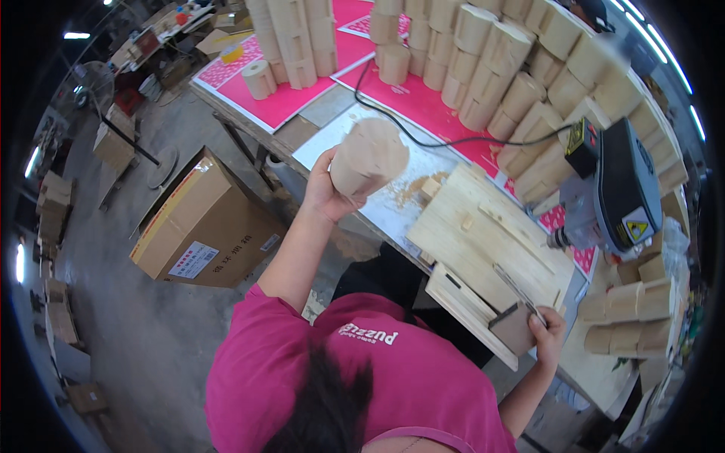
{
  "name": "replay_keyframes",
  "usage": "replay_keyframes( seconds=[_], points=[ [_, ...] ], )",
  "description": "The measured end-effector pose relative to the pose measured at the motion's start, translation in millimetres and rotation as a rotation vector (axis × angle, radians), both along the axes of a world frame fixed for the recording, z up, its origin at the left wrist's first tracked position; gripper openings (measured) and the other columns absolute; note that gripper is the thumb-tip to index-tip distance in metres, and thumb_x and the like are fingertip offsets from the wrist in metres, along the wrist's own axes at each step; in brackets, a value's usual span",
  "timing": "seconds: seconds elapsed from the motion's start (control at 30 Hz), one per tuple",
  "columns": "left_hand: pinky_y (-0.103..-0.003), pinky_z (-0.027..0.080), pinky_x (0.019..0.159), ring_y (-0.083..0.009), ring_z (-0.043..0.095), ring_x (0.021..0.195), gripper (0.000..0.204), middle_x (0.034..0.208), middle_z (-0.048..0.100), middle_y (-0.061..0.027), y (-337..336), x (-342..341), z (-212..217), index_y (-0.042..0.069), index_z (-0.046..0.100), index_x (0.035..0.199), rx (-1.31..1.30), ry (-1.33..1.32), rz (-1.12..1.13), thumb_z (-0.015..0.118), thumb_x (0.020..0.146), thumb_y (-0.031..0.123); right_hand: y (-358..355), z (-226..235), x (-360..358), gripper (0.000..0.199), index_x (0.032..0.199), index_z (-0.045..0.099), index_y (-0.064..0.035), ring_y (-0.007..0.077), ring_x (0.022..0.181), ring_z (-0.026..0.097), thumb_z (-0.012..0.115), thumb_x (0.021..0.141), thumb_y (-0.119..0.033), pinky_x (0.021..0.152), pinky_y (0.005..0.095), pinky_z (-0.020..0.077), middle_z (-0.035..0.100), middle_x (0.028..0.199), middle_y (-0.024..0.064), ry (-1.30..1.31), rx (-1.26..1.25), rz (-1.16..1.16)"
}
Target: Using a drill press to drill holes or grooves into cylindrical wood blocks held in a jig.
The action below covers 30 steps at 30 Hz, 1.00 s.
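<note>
My left hand (330, 189) is closed around a pale wooden cylinder (370, 155), raised above the metal-topped part of the table. The cylinder is somewhat blurred, with notches along its side. On the right, my right hand (549, 334) is closed at a flat brown piece (513, 326) that has a thin grey bar (519, 290) along it. This piece lies at the near edge of a wooden work board (491, 230). I cannot make out exactly what kind of thing it is. The fingers of my right hand are partly hidden.
A bench drill (623, 185) stands at the right, its black cable (453, 141) crossing the table. Stacked wooden cylinders (483, 68) line the back on pink sheets (408, 83). Sawdust (411, 189) lies beside the board. A cardboard box (211, 226) stands on the floor at left.
</note>
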<state>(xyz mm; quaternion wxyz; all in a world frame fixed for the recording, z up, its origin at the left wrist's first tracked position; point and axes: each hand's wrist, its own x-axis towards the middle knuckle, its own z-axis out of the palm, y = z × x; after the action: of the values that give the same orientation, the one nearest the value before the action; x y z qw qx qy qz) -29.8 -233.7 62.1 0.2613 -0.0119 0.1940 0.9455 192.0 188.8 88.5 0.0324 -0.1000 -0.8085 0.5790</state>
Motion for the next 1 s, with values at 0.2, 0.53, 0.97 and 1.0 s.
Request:
replay_keyframes(
  seconds=[0.2, 0.53, 0.97, 1.0],
  points=[
    [-0.031, 0.047, 0.064, -0.0178, 0.059, 0.076, 0.03, 0.089, 0.062, -0.0051, -77.8, -40.2, 42.9, 0.007, 0.061, 0.093, -0.909, 0.274, 0.648, 0.073, 0.068, 0.019, 6.8, -5.6, 6.7, 0.03, 0.082, 0.063, 0.0011, 0.006, 0.062, 0.047, 0.071, 0.071, -0.026, 0.056, 0.0209, 0.0352, 0.055, 0.068, -0.0018, 0.008, -0.007, -0.091],
    [-0.027, 0.047, 0.063, -0.014, 0.06, 0.07, 0.044, 0.084, 0.063, -0.0056, -249.1, -209.6, 83.0, 0.001, 0.06, 0.1, -1.572, 0.402, 1.077, 0.079, 0.062, 0.01, 3.4, -4.2, 10.9, 0.029, 0.081, 0.062, 0.0012, 0.0051, 0.059, 0.042, 0.071, 0.072, -0.024, 0.054, 0.0204, 0.0315, 0.052, 0.064, -0.0035, -0.068, 0.04, -0.242],
    [-0.027, 0.049, 0.072, -0.0168, 0.062, 0.082, 0.055, 0.096, 0.062, -0.0097, -314.9, -342.7, 51.7, -0.004, 0.056, 0.11, -1.777, 0.237, 1.091, 0.079, 0.062, 0.006, -7.3, 6.5, 12.1, 0.023, 0.082, 0.063, -0.0018, 0.0055, 0.064, 0.046, 0.07, 0.073, -0.022, 0.062, 0.02, 0.0345, 0.057, 0.07, -0.0034, -0.192, 0.023, -0.428],
    [-0.027, 0.049, 0.073, -0.0171, 0.062, 0.083, 0.055, 0.097, 0.062, -0.0104, -312.7, -343.1, 50.3, -0.004, 0.057, 0.11, -1.847, 0.233, 1.071, 0.079, 0.061, 0.009, -8.6, 6.2, 11.6, 0.023, 0.081, 0.063, -0.0022, 0.0054, 0.064, 0.046, 0.07, 0.073, -0.022, 0.062, 0.0198, 0.0343, 0.057, 0.07, -0.0035, -0.193, 0.011, -0.431]
  ],
)
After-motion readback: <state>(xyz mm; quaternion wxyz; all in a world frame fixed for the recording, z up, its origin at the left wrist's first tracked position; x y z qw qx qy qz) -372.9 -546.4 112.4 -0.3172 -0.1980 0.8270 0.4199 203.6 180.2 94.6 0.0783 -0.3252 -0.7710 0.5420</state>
